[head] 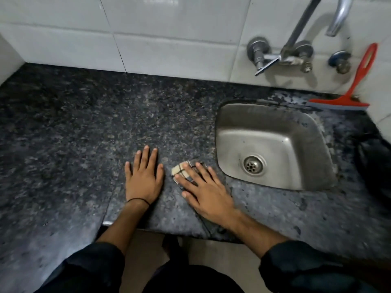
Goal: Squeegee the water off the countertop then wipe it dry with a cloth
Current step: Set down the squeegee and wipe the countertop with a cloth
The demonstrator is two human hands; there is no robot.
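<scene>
A dark speckled granite countertop [84,127] fills the view. My right hand [206,191] lies flat, fingers spread, pressing a small folded cream cloth with dark checks [179,170] onto the counter just left of the sink. My left hand [143,176] rests flat and empty on the counter beside it, fingers apart. A red squeegee [351,89] leans against the tiled wall at the back right, its blade on the counter behind the sink.
A steel sink [273,144] with a drain is set into the counter at the right. A wall tap [296,51] hangs above it. White tiles [148,34] back the counter. A dark object [374,161] lies at the far right edge.
</scene>
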